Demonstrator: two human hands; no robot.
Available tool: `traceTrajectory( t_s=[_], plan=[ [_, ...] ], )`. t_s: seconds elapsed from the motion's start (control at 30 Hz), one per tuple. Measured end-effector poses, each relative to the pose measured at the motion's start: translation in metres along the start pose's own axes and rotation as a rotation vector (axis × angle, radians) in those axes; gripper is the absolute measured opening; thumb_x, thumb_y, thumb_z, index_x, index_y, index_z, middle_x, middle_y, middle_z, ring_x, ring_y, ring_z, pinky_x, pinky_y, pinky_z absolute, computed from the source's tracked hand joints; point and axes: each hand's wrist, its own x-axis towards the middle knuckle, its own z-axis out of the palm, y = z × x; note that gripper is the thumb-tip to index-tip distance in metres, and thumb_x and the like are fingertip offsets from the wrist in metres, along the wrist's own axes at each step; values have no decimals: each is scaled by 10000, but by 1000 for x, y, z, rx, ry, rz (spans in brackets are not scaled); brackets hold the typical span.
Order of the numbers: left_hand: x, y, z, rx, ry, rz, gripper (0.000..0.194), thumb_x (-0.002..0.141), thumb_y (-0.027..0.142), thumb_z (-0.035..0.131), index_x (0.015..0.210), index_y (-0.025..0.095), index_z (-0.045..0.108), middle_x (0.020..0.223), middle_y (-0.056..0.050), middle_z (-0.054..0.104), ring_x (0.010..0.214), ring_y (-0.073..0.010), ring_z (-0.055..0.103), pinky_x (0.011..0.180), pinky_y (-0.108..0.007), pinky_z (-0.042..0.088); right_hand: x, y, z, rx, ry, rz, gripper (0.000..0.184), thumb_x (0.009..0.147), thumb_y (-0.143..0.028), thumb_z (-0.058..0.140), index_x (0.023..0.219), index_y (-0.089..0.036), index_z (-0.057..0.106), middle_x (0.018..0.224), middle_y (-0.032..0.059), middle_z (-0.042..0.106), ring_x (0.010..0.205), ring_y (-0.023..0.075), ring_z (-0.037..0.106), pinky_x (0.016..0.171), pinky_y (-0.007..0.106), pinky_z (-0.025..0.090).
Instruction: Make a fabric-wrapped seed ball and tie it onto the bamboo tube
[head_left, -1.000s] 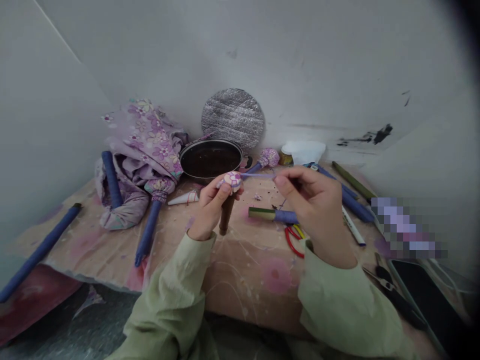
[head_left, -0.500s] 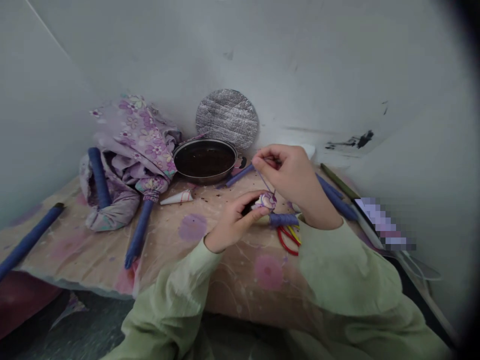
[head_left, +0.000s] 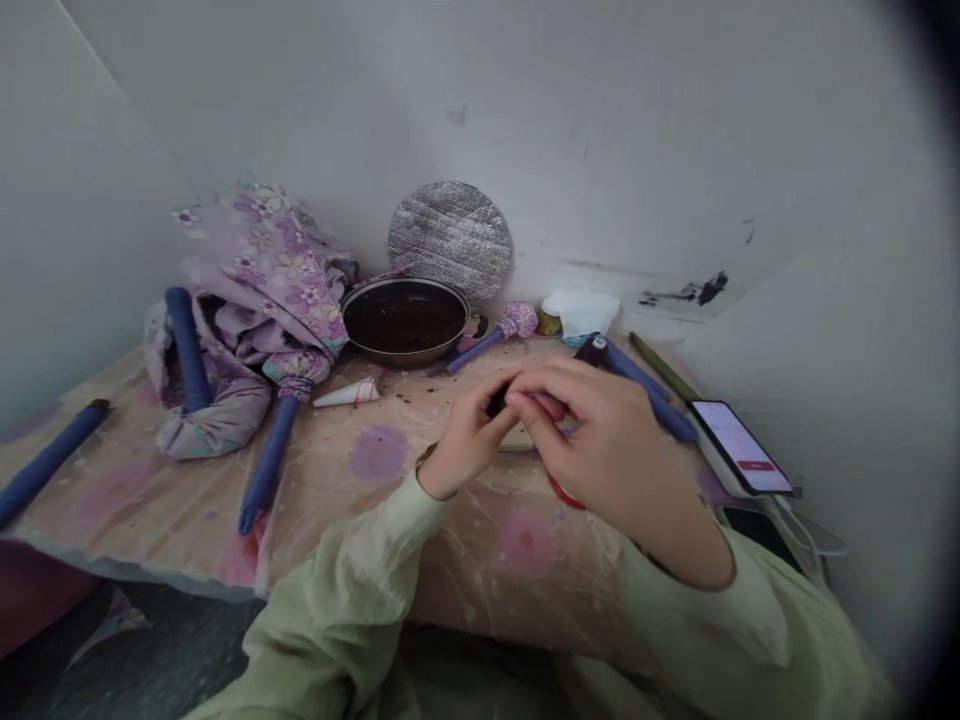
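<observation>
My left hand point(head_left: 466, 435) is closed, thumb and fingers curled together over the table. Half a second ago it held a small floral cloth bundle, which the hands now hide. My right hand point(head_left: 600, 450) meets it at the fingertips, closed in a pinch. Purple thread showed between those fingers in the earlier frame; at this moment I cannot see it. Below the hands a pale object point(head_left: 516, 440) shows in part, along with the red handle of the scissors point(head_left: 566, 492).
Behind stand a dark pan point(head_left: 405, 320) and a silver round mat point(head_left: 450, 240). Floral cloth point(head_left: 262, 270) with blue wrapped sticks lies left, near a white paper cone point(head_left: 346, 393). A floral-headed blue stick point(head_left: 480, 350), white cloth point(head_left: 581, 312) and phone point(head_left: 739, 447) lie right.
My right hand has come down from above onto the fingers of my left hand. The bundle and thread have gone out of sight behind it. The view has shifted slightly.
</observation>
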Motion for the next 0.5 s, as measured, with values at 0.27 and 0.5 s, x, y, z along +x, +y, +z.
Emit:
traceTrajectory(
  t_s=[0.27, 0.5],
  plan=[
    [6, 8, -11, 18, 145, -83, 324, 782, 358, 638, 1049, 174, 644, 1042, -70, 672, 977, -190, 597, 888, -314, 442, -31, -1, -8, -89, 141, 23, 101, 822, -143, 546, 749, -192, 596, 577, -26, 484, 514, 98, 441, 506, 239, 352],
    [4, 4, -8, 35, 77, -65, 357, 788, 379, 628, 1070, 160, 628, 1030, -78, 675, 926, -171, 609, 846, -292, 462, -16, 18, -13, -41, 286, 201, 124, 818, -244, 561, 717, -198, 614, 523, -38, 456, 476, 94, 420, 476, 238, 332]
  ],
)
